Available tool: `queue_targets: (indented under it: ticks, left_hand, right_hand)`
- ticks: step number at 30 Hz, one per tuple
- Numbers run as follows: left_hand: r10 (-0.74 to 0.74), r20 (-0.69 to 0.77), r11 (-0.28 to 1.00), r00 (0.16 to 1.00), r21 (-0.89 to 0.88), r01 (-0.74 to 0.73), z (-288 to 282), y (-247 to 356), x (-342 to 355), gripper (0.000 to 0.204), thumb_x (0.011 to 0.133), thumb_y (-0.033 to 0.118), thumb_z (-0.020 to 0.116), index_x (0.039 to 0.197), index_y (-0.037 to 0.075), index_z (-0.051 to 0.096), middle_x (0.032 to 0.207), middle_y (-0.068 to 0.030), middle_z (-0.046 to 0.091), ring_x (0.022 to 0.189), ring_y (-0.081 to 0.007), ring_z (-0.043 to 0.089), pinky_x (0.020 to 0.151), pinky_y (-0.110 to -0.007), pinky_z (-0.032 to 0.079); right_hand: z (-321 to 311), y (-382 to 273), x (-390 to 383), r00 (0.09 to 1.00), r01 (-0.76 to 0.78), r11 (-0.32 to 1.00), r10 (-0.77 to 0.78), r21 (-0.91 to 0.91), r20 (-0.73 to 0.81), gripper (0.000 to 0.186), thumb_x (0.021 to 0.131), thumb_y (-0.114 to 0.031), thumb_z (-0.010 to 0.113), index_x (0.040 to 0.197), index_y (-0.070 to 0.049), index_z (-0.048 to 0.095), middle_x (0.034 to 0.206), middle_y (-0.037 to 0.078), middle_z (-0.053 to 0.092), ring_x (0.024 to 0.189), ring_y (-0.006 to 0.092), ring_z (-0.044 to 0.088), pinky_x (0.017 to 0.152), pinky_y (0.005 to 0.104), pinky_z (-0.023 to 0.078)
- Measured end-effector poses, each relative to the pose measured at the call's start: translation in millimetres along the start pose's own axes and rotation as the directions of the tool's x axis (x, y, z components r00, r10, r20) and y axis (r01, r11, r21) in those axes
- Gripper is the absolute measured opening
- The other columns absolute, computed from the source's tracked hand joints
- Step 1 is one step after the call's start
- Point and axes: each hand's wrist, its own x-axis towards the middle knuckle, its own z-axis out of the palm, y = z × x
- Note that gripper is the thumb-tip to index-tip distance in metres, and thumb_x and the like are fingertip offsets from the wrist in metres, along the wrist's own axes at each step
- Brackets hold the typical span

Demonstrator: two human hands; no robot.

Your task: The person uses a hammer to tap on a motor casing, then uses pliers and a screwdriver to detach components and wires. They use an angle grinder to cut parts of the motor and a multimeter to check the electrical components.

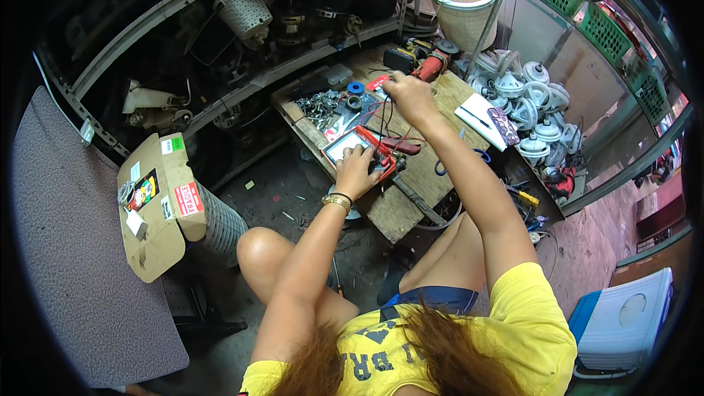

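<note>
My left hand [356, 172], with a bracelet at the wrist, lies with fingers spread over a multimeter [339, 148] that has a pale face and a red-orange case. The meter rests on the near left part of a low wooden worktable [383, 214]. My right hand [412, 100] is raised above the far part of the table, its fingers closed on a thin black test lead [389, 111]. The end of that lead is hidden by the hand. Red wires [400, 134] trail below it, beside a dark red clamp-like piece [402, 146].
Loose metal parts [317, 109] and a blue tape roll [356, 87] lie at the table's left. Behind my right hand sits a red power tool [431, 66]. White fan-motor parts [532, 95] pile up at right. A cardboard box [158, 205] stands at left, a metal shelf [257, 73] behind.
</note>
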Motion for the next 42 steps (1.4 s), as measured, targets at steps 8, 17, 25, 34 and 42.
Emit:
queue_targets:
  ticks: [8, 17, 25, 34, 42]
  left_hand:
    - [-0.076, 0.011, 0.959, 0.997, -0.272, 0.076, -5, -10, 15, 0.041, 0.074, 0.034, 0.075, 0.104, 0.008, 0.064, 0.105, -0.0149, 0.057, 0.103, -0.0368, 0.053, 0.088, -0.047, 0.046]
    - [0.103, 0.115, -0.114, 0.988, -0.985, 0.127, -78, 16, 29, 0.068, 0.085, 0.022, 0.056, 0.146, 0.007, 0.032, 0.135, -0.0074, 0.050, 0.124, -0.0207, 0.049, 0.102, -0.038, 0.040]
    - [-0.056, 0.168, 0.548, 0.984, -0.819, 0.171, -63, -2, 24, 0.046, 0.093, 0.007, 0.055, 0.136, 0.002, 0.040, 0.107, -0.0106, 0.059, 0.085, -0.0122, 0.060, 0.070, -0.025, 0.050]
    - [-0.275, 0.133, 0.268, 0.952, -0.940, 0.208, -46, -13, 26, 0.046, 0.099, 0.014, 0.046, 0.142, 0.007, 0.032, 0.114, -0.0091, 0.060, 0.098, -0.0174, 0.062, 0.080, -0.030, 0.048]
    - [-0.206, 0.108, 0.547, 0.972, -0.811, 0.206, -43, -3, 18, 0.062, 0.088, 0.014, 0.066, 0.142, 0.004, 0.036, 0.129, -0.0139, 0.054, 0.104, -0.0162, 0.057, 0.088, -0.030, 0.049]
  right_hand:
    - [-26, 19, 24, 0.953, -0.161, 0.983, 0.132, 0.090, 0.272, 0.028, 0.080, 0.000, 0.057, 0.107, -0.010, 0.060, 0.094, 0.011, 0.067, 0.078, 0.0273, 0.067, 0.061, 0.0351, 0.053]
    - [-27, -5, 19, 0.769, -0.441, 0.254, -0.387, 0.861, 0.508, 0.020, 0.089, -0.001, 0.052, 0.108, -0.001, 0.057, 0.097, 0.005, 0.062, 0.088, 0.0145, 0.062, 0.082, 0.0304, 0.052]
    - [6, 23, 26, 0.921, -0.284, 0.317, 0.352, 0.905, 0.166, 0.026, 0.090, 0.003, 0.046, 0.113, -0.002, 0.056, 0.099, 0.009, 0.067, 0.085, 0.0182, 0.065, 0.074, 0.0304, 0.054]
    - [54, 54, -50, 0.397, -0.918, 0.171, 0.411, 0.358, 0.821, 0.081, 0.094, -0.047, 0.053, 0.142, -0.001, 0.008, 0.078, 0.022, 0.067, 0.042, 0.0280, 0.059, 0.037, 0.0389, 0.049]
    - [102, 14, -48, 0.520, -0.822, -0.066, 0.318, 0.565, 0.793, 0.081, 0.090, -0.039, 0.064, 0.141, 0.003, 0.016, 0.120, 0.023, 0.056, 0.095, 0.0240, 0.061, 0.076, 0.0398, 0.052]
